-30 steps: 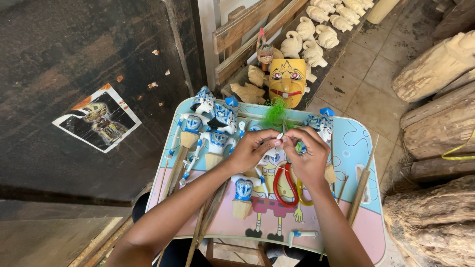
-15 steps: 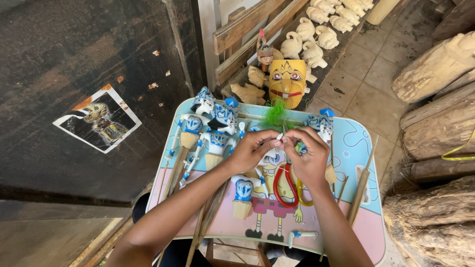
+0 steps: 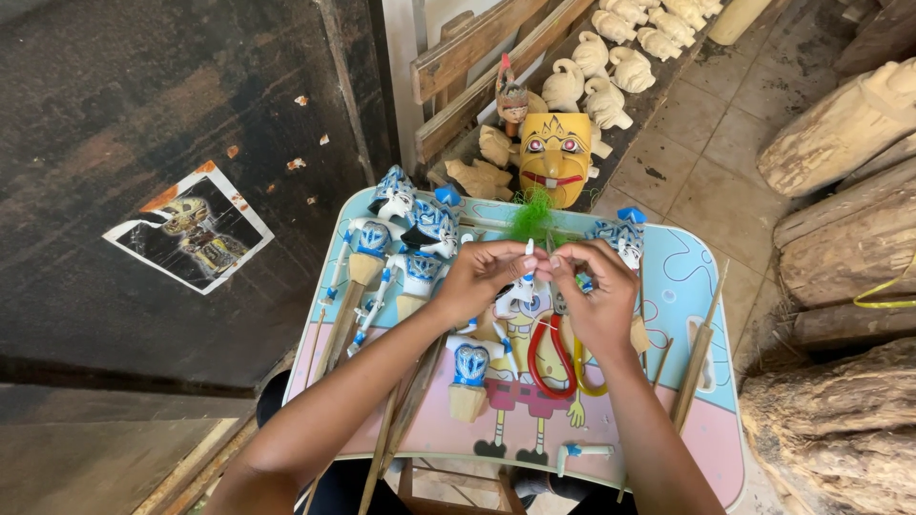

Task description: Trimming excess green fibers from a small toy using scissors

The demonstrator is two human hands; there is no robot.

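Glossy painted wooden mask (image 3: 555, 157)

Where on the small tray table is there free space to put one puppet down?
The tray table is bare at its right side, between the right hand and the sticks, and along the pink near edge. The left half is crowded with blue-and-white puppets; the middle is filled by the left hand and the scissors.

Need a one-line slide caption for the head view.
Both hands, left hand and right hand, meet over a small tray table strewn with blue-and-white puppet figures.
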